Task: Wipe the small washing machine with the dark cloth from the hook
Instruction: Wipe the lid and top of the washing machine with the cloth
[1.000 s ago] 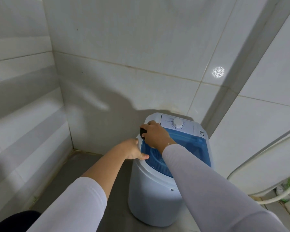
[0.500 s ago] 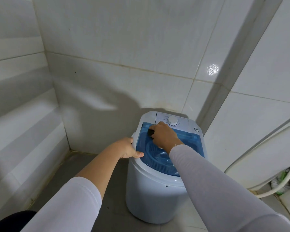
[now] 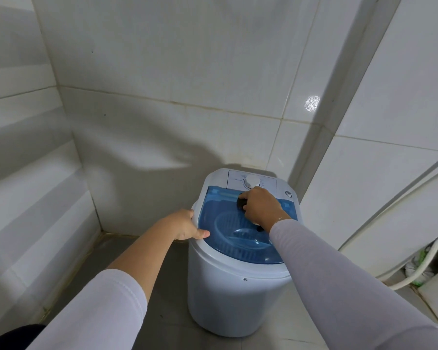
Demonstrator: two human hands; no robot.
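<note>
pressing down on the far part of the translucent blue lid (image 3: 228, 231), the right hand (image 3: 259, 208) has its fingers curled round a small dark cloth (image 3: 241, 202), bunched into a wad; only a dark lump of it shows at the fingertips, on the hand's left side, so its long axis and the way it points cannot be told. the cloth touches the lid just in front of the white control panel (image 3: 238, 180), near the round white dial (image 3: 253, 182), which sits right beyond the knuckles.

the left hand (image 3: 185, 224) grips the left rim of the small white cylindrical washing machine (image 3: 228, 299), its thumb lying forward along the rim's top edge beside the blue lid and its fingers wrapped over the outer side. the two hands are apart, with the left part of the lid between them.

the washing machine stands upright on a grey tiled floor (image 3: 162, 299) in a corner of white tiled walls (image 3: 175, 72), its panel end towards the back wall. both forearms wear pale long sleeves; the left one is pushed up to about the elbow. at the right edge a white hose (image 3: 420, 271) curves along the floor beside a white fixture that is only partly in view.
</note>
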